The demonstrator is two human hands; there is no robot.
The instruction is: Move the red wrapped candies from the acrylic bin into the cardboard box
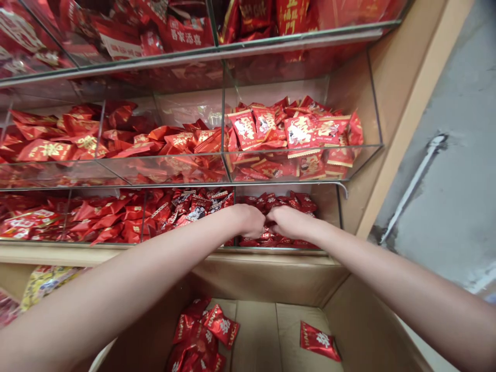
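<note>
My left hand (pixel 249 221) and my right hand (pixel 290 222) reach into the lower right compartment of a shelf, their fingertips close together. Both hands have curled fingers; whatever lies between them is hidden. Around and beneath them lie small shiny dark red candy packets (pixel 304 200). Below, an open cardboard box (pixel 258 323) holds similar packets: a pile (pixel 199 336) on its left side and a single packet (pixel 320 340) on its right, printed with HAPPY and white characters.
Clear panels divide the shelf into compartments. The middle row holds red packets with gold edges (pixel 302 132), and more red packets (pixel 127 222) fill the lower left. A wooden side panel (pixel 403 113) and a grey wall (pixel 457 170) stand at the right.
</note>
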